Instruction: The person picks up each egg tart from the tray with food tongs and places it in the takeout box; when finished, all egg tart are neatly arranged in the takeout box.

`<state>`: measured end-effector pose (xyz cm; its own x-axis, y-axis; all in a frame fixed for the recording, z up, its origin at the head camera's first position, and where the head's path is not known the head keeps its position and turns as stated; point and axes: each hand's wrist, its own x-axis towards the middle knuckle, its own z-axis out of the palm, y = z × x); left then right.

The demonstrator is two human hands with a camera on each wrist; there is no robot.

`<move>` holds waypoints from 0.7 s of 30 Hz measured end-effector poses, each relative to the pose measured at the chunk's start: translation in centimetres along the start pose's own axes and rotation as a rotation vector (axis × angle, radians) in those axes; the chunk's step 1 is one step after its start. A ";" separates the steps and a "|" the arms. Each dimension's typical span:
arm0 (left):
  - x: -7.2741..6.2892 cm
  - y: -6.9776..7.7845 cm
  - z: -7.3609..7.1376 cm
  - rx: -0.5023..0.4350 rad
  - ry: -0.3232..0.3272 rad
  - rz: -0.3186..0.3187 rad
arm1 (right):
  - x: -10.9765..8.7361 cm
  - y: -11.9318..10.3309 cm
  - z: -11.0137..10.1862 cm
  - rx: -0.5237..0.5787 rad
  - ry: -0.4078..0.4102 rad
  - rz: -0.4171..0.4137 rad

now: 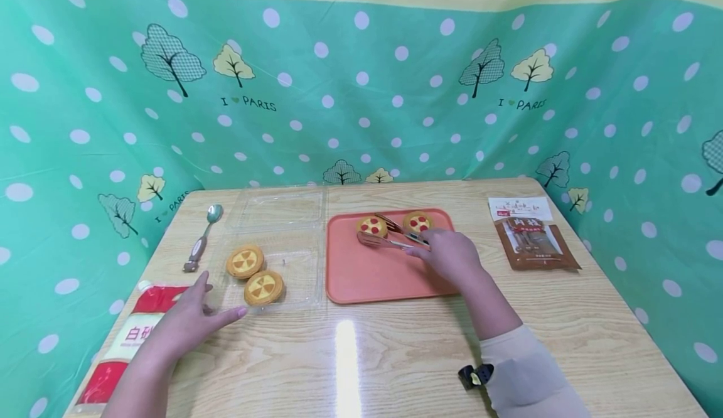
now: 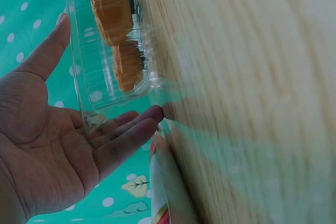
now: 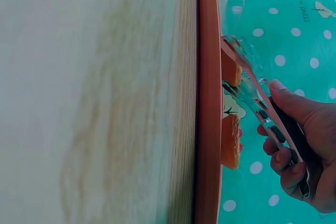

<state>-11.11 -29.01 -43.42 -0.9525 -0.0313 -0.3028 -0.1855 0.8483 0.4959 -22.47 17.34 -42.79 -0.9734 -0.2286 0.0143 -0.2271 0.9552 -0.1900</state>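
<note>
My right hand (image 1: 452, 256) grips a pair of metal tongs (image 3: 270, 114) above the pink tray (image 1: 367, 280). The tongs' two spread ends stand on either side of a tart with red topping (image 1: 371, 226); whether they touch it I cannot tell. A second red-topped tart (image 1: 418, 221) sits right of it on the tray, close to the hand. My left hand (image 1: 192, 317), fingers straight and spread, is at the near-left corner of a clear plastic box (image 2: 139, 90), holding nothing. Inside that box lie two yellow-topped tarts (image 1: 245, 262), edges touching.
The box's clear lid (image 1: 282, 208) lies folded back. A spoon (image 1: 203, 239) lies left of the box. A red and white bag (image 1: 127, 346) is partly hidden by my left arm. Right of the tray is a brown packet (image 1: 533, 242). Patterned cloth (image 1: 361, 110) encloses the table's back and sides.
</note>
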 end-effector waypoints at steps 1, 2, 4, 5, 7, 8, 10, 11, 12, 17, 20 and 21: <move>0.0 0.0 0.0 0.000 0.000 0.000 | 0.0 0.0 0.0 -0.003 0.004 -0.001; 0.0 0.0 0.0 -0.001 0.001 0.000 | 0.0 0.0 0.0 -0.006 0.007 -0.003; 0.0 0.0 0.0 -0.003 0.001 -0.001 | 0.1 -0.1 -0.1 -0.012 0.017 -0.011; 0.0 0.0 0.0 -0.004 0.001 -0.002 | 0.1 -0.1 -0.1 -0.012 0.019 -0.014; 0.0 -0.1 0.0 -0.008 -0.001 -0.003 | 0.1 -0.1 -0.2 -0.014 0.027 -0.018; 0.0 -0.1 0.0 -0.009 -0.002 -0.004 | 0.1 -0.1 -0.2 -0.018 0.029 -0.024; 0.0 -0.1 0.0 -0.010 -0.005 -0.006 | 0.2 -0.2 -0.4 -0.019 0.033 -0.029; 0.0 -0.1 0.0 -0.011 -0.005 -0.007 | 0.1 -0.3 -0.5 -0.017 0.036 -0.028; 0.0 -0.1 0.0 -0.011 -0.005 -0.007 | 0.1 -0.4 -0.6 -0.015 0.040 -0.030; 0.1 -0.1 0.0 -0.008 -0.001 -0.004 | 0.1 -1.1 -1.3 0.007 0.057 -0.038; 0.1 -0.1 0.0 -0.007 0.000 -0.003 | 0.1 -1.6 -1.8 -0.003 0.067 -0.051; 0.1 -0.1 0.0 -0.008 -0.001 -0.003 | 0.1 -1.7 -2.0 -0.004 0.068 -0.056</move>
<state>-11.17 -29.12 -43.51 -0.9518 -0.0337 -0.3048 -0.1906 0.8438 0.5017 -22.19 16.03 -40.54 -0.9590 -0.2683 0.0917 -0.2810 0.9421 -0.1831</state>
